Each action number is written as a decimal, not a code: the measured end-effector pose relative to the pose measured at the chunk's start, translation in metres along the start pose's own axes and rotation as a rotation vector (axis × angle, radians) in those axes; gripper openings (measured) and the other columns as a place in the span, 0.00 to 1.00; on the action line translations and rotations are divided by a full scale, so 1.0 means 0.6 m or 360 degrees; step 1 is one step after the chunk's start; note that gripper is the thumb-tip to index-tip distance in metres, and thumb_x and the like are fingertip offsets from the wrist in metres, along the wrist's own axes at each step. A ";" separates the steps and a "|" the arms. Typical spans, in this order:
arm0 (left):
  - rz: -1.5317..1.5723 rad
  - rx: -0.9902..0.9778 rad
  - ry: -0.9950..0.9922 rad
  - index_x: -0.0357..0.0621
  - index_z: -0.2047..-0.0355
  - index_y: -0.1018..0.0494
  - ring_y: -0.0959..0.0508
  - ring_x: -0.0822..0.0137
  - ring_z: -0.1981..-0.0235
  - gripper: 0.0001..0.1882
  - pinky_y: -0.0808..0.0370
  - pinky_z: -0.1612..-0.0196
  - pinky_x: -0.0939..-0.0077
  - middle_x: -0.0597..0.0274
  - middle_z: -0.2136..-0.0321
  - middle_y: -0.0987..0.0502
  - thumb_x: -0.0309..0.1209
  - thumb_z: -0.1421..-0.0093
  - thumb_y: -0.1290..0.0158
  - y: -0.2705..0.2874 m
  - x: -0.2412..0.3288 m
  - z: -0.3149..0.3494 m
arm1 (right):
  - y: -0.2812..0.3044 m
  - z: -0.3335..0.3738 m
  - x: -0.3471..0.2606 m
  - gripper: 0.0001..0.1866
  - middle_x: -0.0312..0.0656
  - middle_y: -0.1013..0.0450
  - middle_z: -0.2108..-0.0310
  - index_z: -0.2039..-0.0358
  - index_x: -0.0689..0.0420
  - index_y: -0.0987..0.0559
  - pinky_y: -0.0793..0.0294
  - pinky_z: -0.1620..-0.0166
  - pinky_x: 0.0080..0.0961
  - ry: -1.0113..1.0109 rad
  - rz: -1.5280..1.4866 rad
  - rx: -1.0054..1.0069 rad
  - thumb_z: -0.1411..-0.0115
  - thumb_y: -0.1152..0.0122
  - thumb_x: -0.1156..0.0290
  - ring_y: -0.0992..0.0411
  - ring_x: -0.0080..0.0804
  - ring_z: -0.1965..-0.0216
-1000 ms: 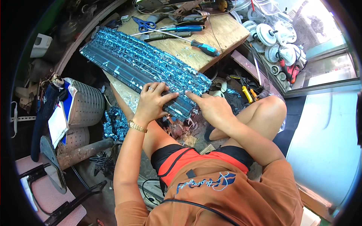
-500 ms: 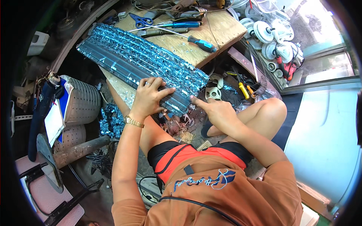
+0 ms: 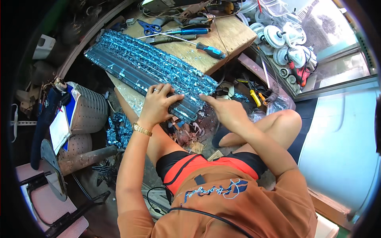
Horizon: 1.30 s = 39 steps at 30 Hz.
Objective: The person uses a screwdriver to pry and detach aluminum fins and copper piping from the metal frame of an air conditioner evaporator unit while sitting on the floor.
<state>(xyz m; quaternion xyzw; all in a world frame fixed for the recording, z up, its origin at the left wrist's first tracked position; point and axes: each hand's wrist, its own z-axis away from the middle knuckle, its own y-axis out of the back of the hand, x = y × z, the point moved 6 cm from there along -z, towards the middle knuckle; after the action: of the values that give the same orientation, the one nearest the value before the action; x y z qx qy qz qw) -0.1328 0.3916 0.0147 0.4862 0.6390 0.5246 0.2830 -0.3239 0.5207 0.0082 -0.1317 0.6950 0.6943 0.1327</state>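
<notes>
A long bundle of shiny blue, crumpled metallic strips [image 3: 154,55] lies slantwise across a wooden board. Along its near side runs a smoother, dark ridged strip [image 3: 127,73]. My left hand [image 3: 156,103], with a ring and a gold watch, is closed over the near edge of this dark strip, fingers on top and thumb spread to the right. At the bundle's right end is my right hand [image 3: 228,113]. One digit stretches out to touch the end, while the other fingers curl underneath. Whether they hold anything is hidden.
On the wooden board [image 3: 232,37] lie a blue-handled screwdriver [image 3: 212,50], blue scissors [image 3: 150,27] and pliers. Yellow-handled pliers [image 3: 255,98] rest beyond my right knee. White plastic pulleys [image 3: 274,35] pile up by the window. A perforated bin [image 3: 92,109] stands at left. Scraps litter the floor.
My right hand's outstretched digit has moved slightly farther up along the bundle's end. My left hand keeps its place on the dark strip. The whole view has shifted a little.
</notes>
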 end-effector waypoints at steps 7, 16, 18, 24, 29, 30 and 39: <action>-0.0005 -0.0024 0.0007 0.70 0.53 0.17 0.25 0.62 0.49 0.36 0.32 0.45 0.57 0.71 0.57 0.27 0.40 0.69 0.23 -0.005 0.000 -0.001 | -0.011 -0.021 -0.022 0.32 0.44 0.23 0.67 0.33 0.32 0.29 0.21 0.66 0.43 -0.0055 0.0127 -0.0204 0.37 0.48 0.73 0.20 0.48 0.66; 0.0050 -0.0028 0.0022 0.69 0.50 0.18 0.25 0.59 0.48 0.41 0.32 0.44 0.54 0.68 0.55 0.26 0.33 0.72 0.26 -0.009 -0.004 -0.009 | -0.015 0.085 0.093 0.30 0.50 0.20 0.65 0.33 0.33 0.28 0.21 0.63 0.46 -0.0150 0.0009 -0.0224 0.35 0.46 0.72 0.19 0.53 0.65; 0.0044 -0.0146 0.0040 0.66 0.46 0.21 0.27 0.56 0.45 0.43 0.34 0.41 0.52 0.66 0.52 0.26 0.34 0.69 0.25 -0.014 -0.002 -0.001 | 0.035 0.059 0.092 0.26 0.55 0.20 0.54 0.33 0.39 0.29 0.21 0.57 0.49 -0.0129 -0.0435 0.0171 0.32 0.45 0.68 0.20 0.57 0.60; -0.0002 -0.0282 -0.0054 0.69 0.34 0.32 0.35 0.56 0.33 0.52 0.45 0.30 0.45 0.64 0.39 0.30 0.42 0.63 0.24 -0.009 0.075 -0.007 | 0.109 -0.160 0.067 0.19 0.54 0.21 0.54 0.46 0.58 0.24 0.21 0.55 0.50 0.0076 0.0013 0.0520 0.38 0.42 0.72 0.21 0.58 0.56; 0.0082 -0.0182 -0.0045 0.68 0.39 0.26 0.31 0.61 0.35 0.44 0.42 0.31 0.45 0.69 0.41 0.27 0.37 0.61 0.26 -0.031 0.085 -0.006 | 0.060 -0.356 0.029 0.18 0.54 0.24 0.53 0.47 0.56 0.21 0.22 0.50 0.50 0.0218 0.0016 0.0470 0.38 0.42 0.71 0.23 0.57 0.52; 0.0084 -0.0189 -0.0044 0.68 0.39 0.26 0.31 0.61 0.35 0.44 0.42 0.31 0.45 0.69 0.41 0.27 0.37 0.61 0.26 -0.032 0.084 -0.006 | 0.064 -0.366 0.024 0.16 0.54 0.24 0.53 0.50 0.57 0.20 0.22 0.50 0.50 0.0347 -0.0110 0.0675 0.39 0.42 0.71 0.24 0.55 0.51; 0.0102 -0.0068 -0.0082 0.66 0.47 0.21 0.26 0.63 0.40 0.36 0.35 0.34 0.53 0.72 0.48 0.23 0.33 0.62 0.29 -0.051 0.073 -0.014 | 0.029 -0.326 0.176 0.24 0.48 0.22 0.50 0.40 0.49 0.25 0.23 0.50 0.49 0.0010 0.0296 0.0327 0.37 0.42 0.70 0.25 0.53 0.49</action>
<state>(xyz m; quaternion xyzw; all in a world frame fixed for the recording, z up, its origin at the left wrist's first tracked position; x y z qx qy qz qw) -0.1662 0.4292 -0.0055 0.5136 0.6043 0.5342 0.2929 -0.4290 0.3250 -0.0144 -0.0547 0.7721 0.6283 0.0782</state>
